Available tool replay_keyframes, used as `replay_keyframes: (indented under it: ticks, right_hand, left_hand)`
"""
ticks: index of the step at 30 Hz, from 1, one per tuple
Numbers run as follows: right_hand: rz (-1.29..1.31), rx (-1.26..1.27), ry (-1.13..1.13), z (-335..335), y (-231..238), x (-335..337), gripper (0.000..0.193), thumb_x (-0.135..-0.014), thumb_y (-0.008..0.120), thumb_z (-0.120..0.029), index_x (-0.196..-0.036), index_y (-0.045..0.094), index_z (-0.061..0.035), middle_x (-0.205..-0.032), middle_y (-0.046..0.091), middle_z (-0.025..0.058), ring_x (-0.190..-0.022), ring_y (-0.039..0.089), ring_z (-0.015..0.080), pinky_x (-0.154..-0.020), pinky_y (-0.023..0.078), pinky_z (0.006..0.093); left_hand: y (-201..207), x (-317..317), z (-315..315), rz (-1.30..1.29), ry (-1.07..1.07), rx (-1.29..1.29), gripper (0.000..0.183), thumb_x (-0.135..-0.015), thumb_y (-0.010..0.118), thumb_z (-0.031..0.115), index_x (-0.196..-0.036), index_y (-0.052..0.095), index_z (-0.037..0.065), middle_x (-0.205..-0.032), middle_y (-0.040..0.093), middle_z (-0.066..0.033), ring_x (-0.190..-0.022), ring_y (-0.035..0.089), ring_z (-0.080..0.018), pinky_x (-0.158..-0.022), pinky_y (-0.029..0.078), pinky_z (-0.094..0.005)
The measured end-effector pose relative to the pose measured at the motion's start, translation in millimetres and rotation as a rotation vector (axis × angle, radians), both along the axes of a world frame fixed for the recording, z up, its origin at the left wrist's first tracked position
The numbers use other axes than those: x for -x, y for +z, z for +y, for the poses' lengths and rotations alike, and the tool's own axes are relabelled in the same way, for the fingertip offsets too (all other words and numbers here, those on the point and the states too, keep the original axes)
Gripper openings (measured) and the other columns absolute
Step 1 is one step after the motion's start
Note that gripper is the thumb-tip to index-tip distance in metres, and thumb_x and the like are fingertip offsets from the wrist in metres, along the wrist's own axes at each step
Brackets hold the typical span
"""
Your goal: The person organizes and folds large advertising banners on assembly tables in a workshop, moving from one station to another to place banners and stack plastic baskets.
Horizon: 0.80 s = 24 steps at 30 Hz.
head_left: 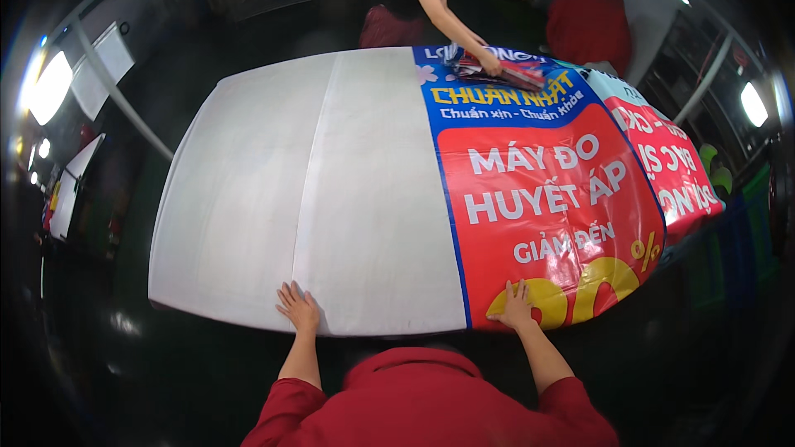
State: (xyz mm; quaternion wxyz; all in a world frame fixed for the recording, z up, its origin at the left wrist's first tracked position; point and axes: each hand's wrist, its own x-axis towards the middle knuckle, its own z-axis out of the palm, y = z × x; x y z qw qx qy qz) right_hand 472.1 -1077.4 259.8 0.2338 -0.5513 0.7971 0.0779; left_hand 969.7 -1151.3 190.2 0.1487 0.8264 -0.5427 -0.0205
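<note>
My left hand lies flat with its fingers spread at the near edge of a white surface, close to a seam that runs away from me. Resting on the lower edge of a printed banner is my right hand, its fingers stretched out on a yellow printed figure. The banner is glossy, blue at the far end and red nearer me, with large white and yellow lettering. It covers the right part of the broad table. Neither hand grips anything.
Across the table a person in a dark top leans over, hands on a folded printed bundle. Another red-and-white printed sheet drapes over the right side. A red-covered object stands behind. Metal poles rise at the left.
</note>
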Motion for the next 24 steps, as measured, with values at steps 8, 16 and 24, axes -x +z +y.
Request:
replay_keyframes:
  ticks: [8, 16, 24]
  right_hand:
    - [0.003, -0.024, -0.103, -9, -4, -6, 0.114, -0.052, 0.079, -0.041, -0.137, 0.009, -0.0095, -0.141, -0.002, 0.0217, -0.131, 0.002, 0.0376, -0.096, 0.024, 0.0592]
    - [0.269, -0.413, 0.026, -51, -24, -31, 0.102, -0.064, 0.073, -0.028, -0.134, 0.006, 0.0057, -0.138, 0.002, 0.0303, -0.127, 0.011, 0.0456, -0.097, 0.028, 0.0512]
    - [0.525, -0.647, 0.068, -84, -18, -56, 0.080, -0.064, 0.072, -0.037, -0.126, 0.039, 0.0008, -0.135, 0.017, 0.0309, -0.123, 0.023, 0.0461, -0.092, 0.033, 0.0511]
  left_hand:
    - [16, 17, -5, -0.011, 0.066, 0.016, 0.049, -0.084, 0.042, 0.025, -0.128, 0.032, 0.009, -0.138, 0.023, -0.0112, -0.132, 0.011, -0.0287, -0.103, 0.006, -0.0528]
    - [25, 18, -5, 0.022, 0.104, -0.027, 0.049, -0.083, 0.044, 0.024, -0.128, 0.033, 0.009, -0.138, 0.024, -0.0106, -0.132, 0.011, -0.0283, -0.103, 0.006, -0.0525]
    - [14, 9, -1, -0.025, 0.099, -0.004, 0.049, -0.082, 0.044, 0.025, -0.128, 0.033, 0.009, -0.138, 0.025, -0.0107, -0.132, 0.011, -0.0281, -0.103, 0.006, -0.0521]
